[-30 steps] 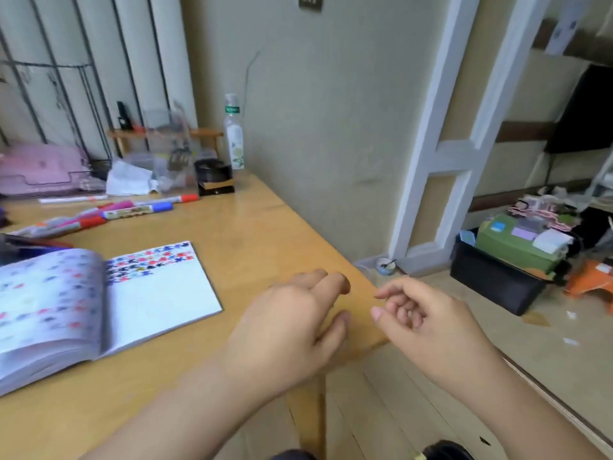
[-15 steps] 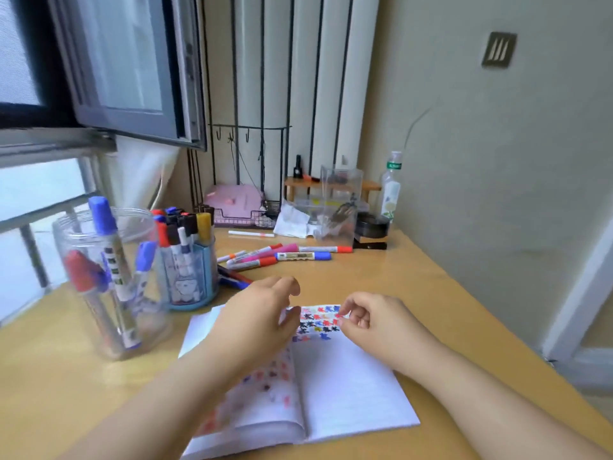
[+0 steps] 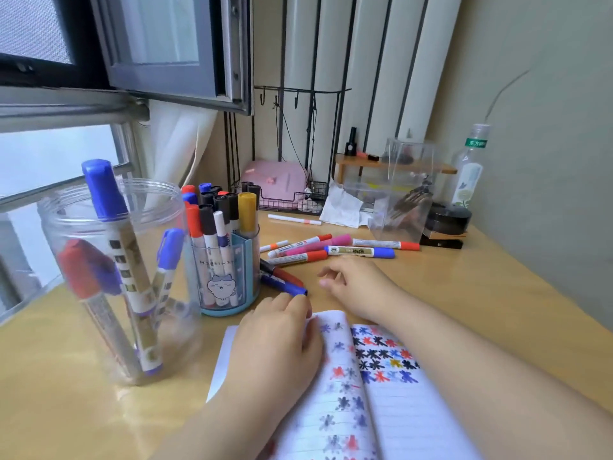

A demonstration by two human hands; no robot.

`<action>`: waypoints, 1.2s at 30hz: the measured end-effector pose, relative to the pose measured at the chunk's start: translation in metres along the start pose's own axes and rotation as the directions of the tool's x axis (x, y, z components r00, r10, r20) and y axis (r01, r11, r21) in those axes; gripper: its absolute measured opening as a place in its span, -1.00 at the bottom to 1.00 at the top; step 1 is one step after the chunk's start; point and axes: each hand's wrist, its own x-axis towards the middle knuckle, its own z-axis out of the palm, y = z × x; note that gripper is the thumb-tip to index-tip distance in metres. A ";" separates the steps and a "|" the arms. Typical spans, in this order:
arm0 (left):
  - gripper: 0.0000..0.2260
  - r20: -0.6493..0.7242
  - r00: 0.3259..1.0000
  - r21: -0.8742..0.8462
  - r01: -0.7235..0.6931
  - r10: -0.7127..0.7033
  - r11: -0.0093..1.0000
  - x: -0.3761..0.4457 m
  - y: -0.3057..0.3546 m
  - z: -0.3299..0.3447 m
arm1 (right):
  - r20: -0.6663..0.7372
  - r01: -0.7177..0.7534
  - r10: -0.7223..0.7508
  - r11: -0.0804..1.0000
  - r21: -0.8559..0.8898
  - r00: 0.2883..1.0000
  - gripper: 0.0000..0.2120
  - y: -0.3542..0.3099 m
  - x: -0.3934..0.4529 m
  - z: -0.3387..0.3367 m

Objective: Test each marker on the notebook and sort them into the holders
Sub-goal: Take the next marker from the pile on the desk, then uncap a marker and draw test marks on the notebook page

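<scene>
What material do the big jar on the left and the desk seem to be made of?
Jar: likely clear plastic, glossy; the markers inside show through its wall. Desk: looks like light wood or wood laminate, smooth with a soft sheen; which one is unclear.

L hand (image 3: 278, 340) flat, palm down; R hand (image 3: 356, 287) fingers loosely curled

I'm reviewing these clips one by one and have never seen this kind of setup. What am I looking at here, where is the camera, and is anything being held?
There is no machine: a person wears a camera on the head, looking down at their own two hands. The left hand rests on the open notebook, which is covered in colour test marks. The right hand hovers, fingers loosely curled, near loose markers lying on the wooden desk. Neither hand holds anything. At left stand a clear jar and a blue cat-print holder, both with markers inside.
</scene>
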 end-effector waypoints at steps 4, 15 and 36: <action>-0.81 -0.011 0.999 0.011 0.031 -0.031 0.999 0.000 -0.002 0.004 | 0.077 -0.007 0.008 1.000 -0.014 0.997 -0.73 -0.016 0.028 0.013; -0.86 -0.001 1.000 0.041 0.026 -0.026 0.999 0.002 -0.002 0.002 | 0.198 -0.150 0.136 0.987 0.058 0.971 -0.75 -0.026 0.041 0.021; -0.79 -0.066 0.993 -0.271 -0.111 0.097 0.956 -0.006 0.030 -0.033 | -0.348 0.059 0.229 0.756 0.652 0.909 -0.97 -0.026 -0.145 -0.069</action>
